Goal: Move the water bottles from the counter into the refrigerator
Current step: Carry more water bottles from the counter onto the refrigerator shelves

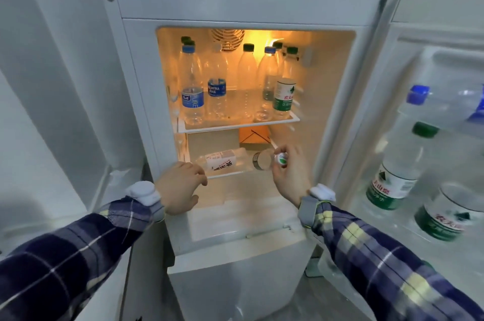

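The refrigerator (pixel 146 100) stands open and lit. Several clear water bottles stand upright on its upper shelf (pixel 235 125), among them a blue-labelled bottle (pixel 193 100) and a green-labelled bottle (pixel 284 98). On the lower shelf a clear bottle with a white label (pixel 222 162) lies on its side. My left hand (pixel 178 186) rests at that shelf's front edge, fingers loosely curled, just below the lying bottle's near end. My right hand (pixel 290 176) holds a small clear bottle (pixel 263 161) at the lower shelf's right, gripping its end with a white and green mark.
An orange box (pixel 254 134) sits at the back of the lower shelf. The open door (pixel 419 32) at the right carries several bottles in its racks, such as a green-capped bottle (pixel 400 168). A white panel (pixel 52 85) stands at the left.
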{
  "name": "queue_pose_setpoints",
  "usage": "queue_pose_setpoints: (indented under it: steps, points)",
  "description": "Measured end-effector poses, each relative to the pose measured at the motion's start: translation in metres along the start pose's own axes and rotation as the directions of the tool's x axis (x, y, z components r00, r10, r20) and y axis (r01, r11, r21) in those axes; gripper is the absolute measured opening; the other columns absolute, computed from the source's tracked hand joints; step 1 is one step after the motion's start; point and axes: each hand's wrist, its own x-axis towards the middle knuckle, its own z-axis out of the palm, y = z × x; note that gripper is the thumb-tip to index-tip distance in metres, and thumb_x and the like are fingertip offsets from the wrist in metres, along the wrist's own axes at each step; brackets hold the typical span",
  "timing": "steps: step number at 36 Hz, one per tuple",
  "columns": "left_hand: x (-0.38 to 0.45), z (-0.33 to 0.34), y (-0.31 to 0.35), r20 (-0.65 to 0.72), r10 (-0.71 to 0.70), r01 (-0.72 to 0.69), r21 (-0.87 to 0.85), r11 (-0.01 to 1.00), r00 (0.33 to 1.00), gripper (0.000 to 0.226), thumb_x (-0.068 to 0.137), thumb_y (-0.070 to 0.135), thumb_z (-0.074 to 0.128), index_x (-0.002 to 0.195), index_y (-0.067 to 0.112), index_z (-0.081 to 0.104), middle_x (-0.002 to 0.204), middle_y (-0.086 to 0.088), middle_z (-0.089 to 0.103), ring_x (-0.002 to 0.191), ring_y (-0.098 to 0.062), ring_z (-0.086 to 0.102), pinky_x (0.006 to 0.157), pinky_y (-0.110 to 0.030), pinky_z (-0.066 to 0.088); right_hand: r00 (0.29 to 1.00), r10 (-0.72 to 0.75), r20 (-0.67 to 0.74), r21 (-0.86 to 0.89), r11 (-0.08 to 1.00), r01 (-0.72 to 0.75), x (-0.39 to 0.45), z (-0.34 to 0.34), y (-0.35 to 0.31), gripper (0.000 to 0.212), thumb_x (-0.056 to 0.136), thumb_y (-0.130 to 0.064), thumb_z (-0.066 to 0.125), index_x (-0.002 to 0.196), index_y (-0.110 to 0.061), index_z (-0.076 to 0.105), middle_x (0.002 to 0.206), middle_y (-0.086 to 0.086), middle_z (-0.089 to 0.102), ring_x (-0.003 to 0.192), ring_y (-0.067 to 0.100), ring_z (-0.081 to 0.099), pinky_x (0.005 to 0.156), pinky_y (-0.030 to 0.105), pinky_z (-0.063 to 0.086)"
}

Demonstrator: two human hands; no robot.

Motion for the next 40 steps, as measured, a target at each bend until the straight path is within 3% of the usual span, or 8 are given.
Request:
queue_pose_setpoints:
  steps: [2,9,16,21,27,32,37,40]
  points:
    - [0.003,0.001,0.0,0.029,-0.005,0.004,0.021,1.0,1.0,0.042,0.094,0.035,0.056,0.135,0.033,0.057,0.146,0.009,0.05,0.134,-0.017,0.044,0.117,-0.032,0.025,1.0,0.01,-0.007,-0.031,0.999,-0.01,0.004,-0.001,0.002,0.021,0.086,-0.003,0.064,0.103,-0.013,0.059,0.103,-0.003,0.049,0.08,0.017,0.048,0.064,0.028,0.026]
    - [0.02,0.002,-0.002,0.093,-0.023,0.019,0.034,0.999,0.995,0.045,0.094,0.038,0.057,0.139,0.034,0.055,0.146,0.009,0.05,0.134,-0.019,0.045,0.117,-0.032,0.026,0.994,0.106,0.005,-0.14,0.985,-0.104,0.023,0.009,0.018,0.016,0.087,-0.007,0.061,0.097,-0.016,0.052,0.104,0.004,0.048,0.076,0.025,0.05,0.065,0.036,0.038]
    - [0.028,0.002,0.0,0.084,-0.028,0.027,0.023,0.999,0.996,0.044,0.094,0.038,0.056,0.137,0.032,0.055,0.144,0.007,0.052,0.132,-0.02,0.046,0.115,-0.033,0.027,0.958,0.273,0.085,-0.062,0.961,-0.268,0.051,0.048,0.049,0.021,0.086,-0.003,0.063,0.093,-0.015,0.047,0.104,0.006,0.049,0.085,0.026,0.048,0.071,0.032,0.033]
    - [0.029,0.006,-0.001,0.078,-0.017,0.016,0.007,1.0,0.997,0.044,0.094,0.04,0.056,0.137,0.033,0.055,0.143,0.007,0.053,0.13,-0.021,0.046,0.116,-0.035,0.031,0.907,0.404,0.12,-0.082,0.914,-0.397,0.067,0.069,0.065,0.021,0.088,-0.008,0.06,0.093,-0.022,0.046,0.109,0.006,0.052,0.086,0.028,0.054,0.077,0.041,0.048]
    - [0.031,0.01,-0.007,0.1,-0.022,0.026,-0.034,0.999,0.995,0.046,0.094,0.04,0.058,0.139,0.034,0.053,0.143,0.008,0.052,0.13,-0.021,0.046,0.115,-0.039,0.036,0.864,0.481,0.149,-0.139,0.875,-0.463,0.084,0.09,0.085,0.03,0.077,-0.002,0.056,0.092,-0.025,0.045,0.105,0.003,0.05,0.085,0.026,0.055,0.077,0.041,0.052]
    - [0.035,0.005,-0.008,0.097,-0.037,0.041,-0.044,0.998,0.995,0.045,0.097,0.037,0.056,0.141,0.03,0.052,0.146,0.006,0.051,0.13,-0.021,0.046,0.112,-0.038,0.038,0.852,0.481,0.206,-0.19,0.874,-0.448,0.096,0.101,0.095,0.033,0.074,0.003,0.055,0.093,-0.024,0.051,0.099,0.003,0.05,0.079,0.023,0.055,0.068,0.036,0.052]
    - [0.037,0.004,-0.004,0.083,-0.033,0.036,-0.039,0.999,0.996,0.046,0.097,0.038,0.056,0.142,0.03,0.051,0.147,0.005,0.05,0.132,-0.022,0.045,0.114,-0.038,0.035,0.856,0.469,0.216,-0.217,0.878,-0.427,0.106,0.107,0.096,0.032,0.075,0.008,0.056,0.09,-0.02,0.051,0.108,0.009,0.055,0.085,0.026,0.057,0.081,0.04,0.055]
    - [0.038,0.004,-0.002,0.075,-0.04,0.043,-0.038,0.998,0.996,0.045,0.098,0.038,0.056,0.142,0.031,0.051,0.147,0.005,0.05,0.133,-0.022,0.045,0.115,-0.038,0.033,0.83,0.476,0.292,-0.32,0.866,-0.384,0.111,0.105,0.096,0.036,0.08,0.005,0.059,0.107,-0.019,0.057,0.119,0.007,0.051,0.098,0.028,0.059,0.088,0.039,0.053]
